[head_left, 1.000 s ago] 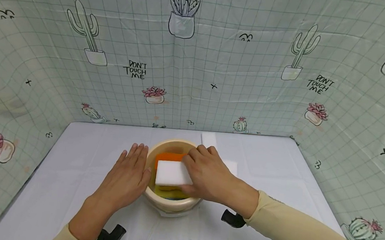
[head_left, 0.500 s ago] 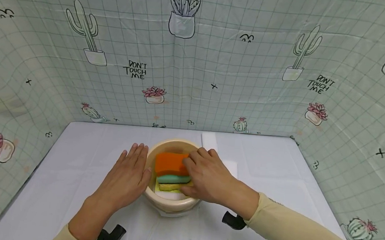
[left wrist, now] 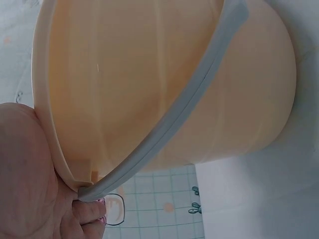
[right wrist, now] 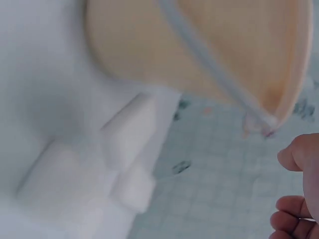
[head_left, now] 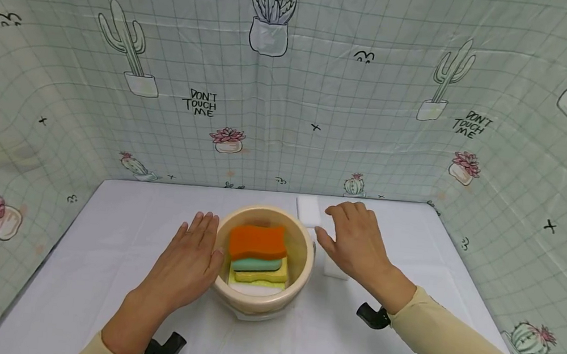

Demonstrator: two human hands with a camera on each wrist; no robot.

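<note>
A cream bucket (head_left: 261,306) with a grey handle (left wrist: 164,124) stands mid-table. Inside, an orange sponge (head_left: 256,243) lies above a teal one (head_left: 256,264), a yellow one (head_left: 261,276) and a white block (head_left: 254,290) at the near side. My left hand (head_left: 188,259) rests against the bucket's left rim, fingers straight. To the right of the bucket, my right hand (head_left: 359,244) hangs in the air with loosely bent fingers, thumb apart, holding nothing. Below and behind it are white foam-like blocks (right wrist: 132,132), partly hidden by the hand in the head view.
One white block (head_left: 308,211) lies near the table's back edge, another (head_left: 335,270) right of the bucket. A white cloth (head_left: 116,263) covers the table. A cactus-print curtain (head_left: 302,87) encloses the back and sides.
My right hand held a white block over the bucket; it has let it go inside and moved right, away from the rim. The orange and teal sponges came into view. My left hand stayed put.
</note>
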